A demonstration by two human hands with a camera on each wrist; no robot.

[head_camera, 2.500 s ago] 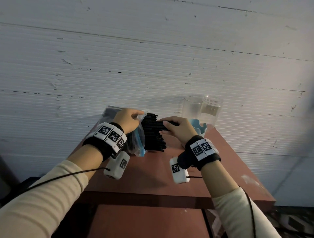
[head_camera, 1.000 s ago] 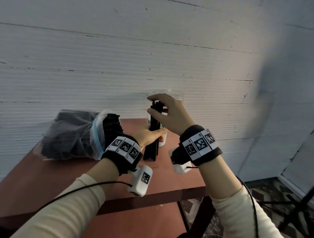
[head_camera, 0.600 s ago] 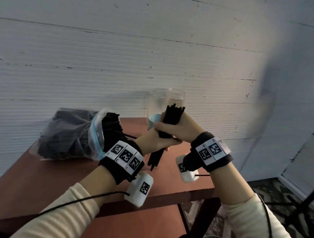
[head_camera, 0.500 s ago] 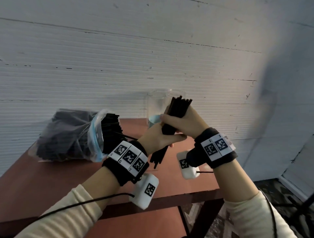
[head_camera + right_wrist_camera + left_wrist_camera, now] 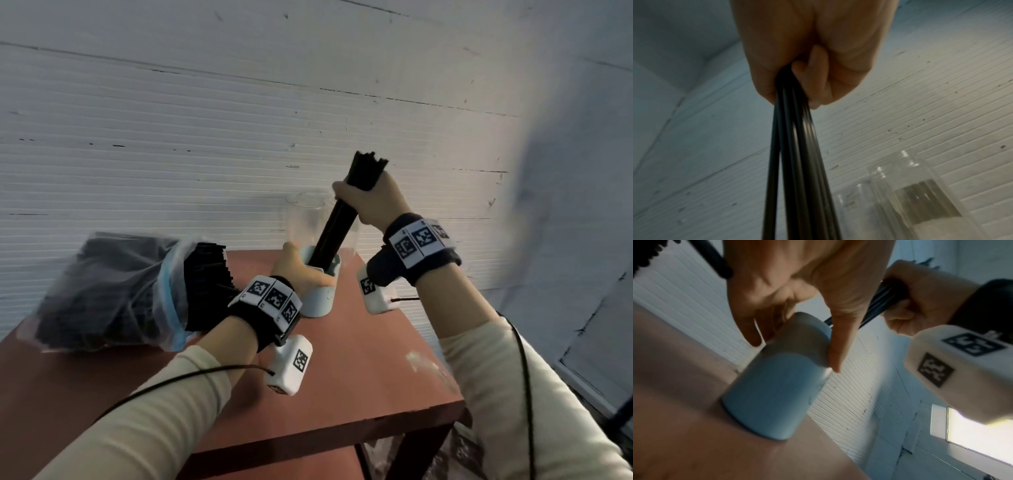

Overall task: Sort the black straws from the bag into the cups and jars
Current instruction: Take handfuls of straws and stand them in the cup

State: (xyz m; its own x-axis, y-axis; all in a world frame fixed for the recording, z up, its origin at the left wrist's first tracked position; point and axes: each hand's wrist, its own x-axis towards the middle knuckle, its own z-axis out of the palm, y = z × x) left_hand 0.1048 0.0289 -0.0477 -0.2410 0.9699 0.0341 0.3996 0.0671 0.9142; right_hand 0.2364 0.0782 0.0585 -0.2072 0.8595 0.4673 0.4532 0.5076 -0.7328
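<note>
Since half a second ago the bundle of black straws (image 5: 337, 219) has gone from being held in both hands above the bench (image 5: 359, 370) to standing with its lower ends inside the pale blue cup (image 5: 318, 298), and the left hand (image 5: 301, 270) has let go of it. That hand now wraps round the cup's upper part, thumb down one side and fingers (image 5: 750, 327) down the other, holding it upright near the bench's back right corner. The right hand (image 5: 373, 198) is curled tightly round the bundle just below its top, where the uneven cut ends fan out slightly above the fist. These straws are thin, straight, glossy black tubes packed close together, leaning a little to the right from cup to fist. Just behind the cup, at the bench's back edge, stand clear jars (image 5: 305, 219). Toward the back left corner lies a clear plastic bag (image 5: 113, 291), with more black straw ends sticking out of its mouth.
</note>
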